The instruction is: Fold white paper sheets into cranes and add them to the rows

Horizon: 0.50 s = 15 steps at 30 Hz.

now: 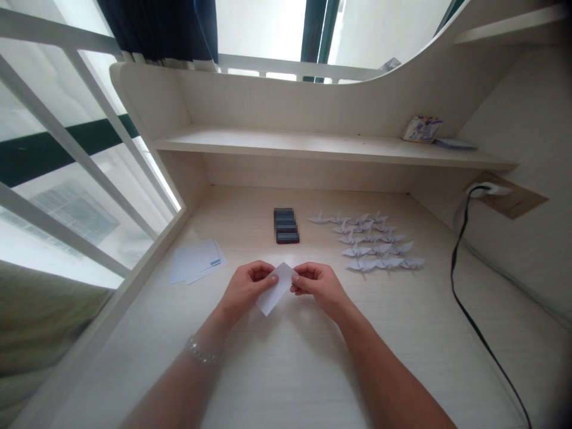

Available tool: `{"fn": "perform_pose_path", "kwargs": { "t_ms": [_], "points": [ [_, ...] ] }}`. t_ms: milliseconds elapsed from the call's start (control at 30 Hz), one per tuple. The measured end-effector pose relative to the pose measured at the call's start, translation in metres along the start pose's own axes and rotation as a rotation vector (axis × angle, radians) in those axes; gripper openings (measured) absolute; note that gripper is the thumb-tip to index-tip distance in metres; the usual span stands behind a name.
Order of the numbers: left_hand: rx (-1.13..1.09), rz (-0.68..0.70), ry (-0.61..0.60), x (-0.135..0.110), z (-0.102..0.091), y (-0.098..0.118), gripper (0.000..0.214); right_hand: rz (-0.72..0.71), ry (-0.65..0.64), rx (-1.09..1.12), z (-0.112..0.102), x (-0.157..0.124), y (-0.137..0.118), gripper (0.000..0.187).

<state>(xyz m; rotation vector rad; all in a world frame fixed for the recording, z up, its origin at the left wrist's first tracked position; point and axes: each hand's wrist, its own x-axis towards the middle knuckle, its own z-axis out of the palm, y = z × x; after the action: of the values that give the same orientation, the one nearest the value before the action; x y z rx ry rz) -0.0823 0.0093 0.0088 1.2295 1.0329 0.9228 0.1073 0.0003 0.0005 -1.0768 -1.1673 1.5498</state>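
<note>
Between my hands, over the middle of the desk, is a small folded piece of white paper (277,291), shaped like a diamond. My left hand (249,287) pinches its left corner with thumb and fingers. At the right corner, the fingertips of my right hand (320,285) are closed on the paper's edge. Several white paper cranes (375,250) stand in rows to the right, beyond my right hand. Off to the left lie loose white paper sheets (196,261), overlapping, one with a small blue mark.
Behind my hands lies a dark rectangular object (286,225), its face blurred. A shelf (290,142) spans the back, with a small patterned box (422,128) on it. A black cable (454,268) runs from the wall socket down the right side. White railings (80,119) stand left.
</note>
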Motion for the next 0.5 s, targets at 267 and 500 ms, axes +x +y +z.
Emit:
{"fn": "perform_pose_path", "kwargs": {
  "t_ms": [267, 500],
  "points": [
    [-0.162, -0.061, 0.029, -0.0034, 0.0049, 0.0, 0.025, 0.01, -0.001, 0.068, 0.0021, -0.0024, -0.0062, 0.024],
    [-0.148, -0.038, 0.063, -0.0046, 0.0051, 0.0034, 0.011, -0.005, -0.04, 0.147, 0.0009, -0.0049, -0.0077, 0.019]
  ]
}}
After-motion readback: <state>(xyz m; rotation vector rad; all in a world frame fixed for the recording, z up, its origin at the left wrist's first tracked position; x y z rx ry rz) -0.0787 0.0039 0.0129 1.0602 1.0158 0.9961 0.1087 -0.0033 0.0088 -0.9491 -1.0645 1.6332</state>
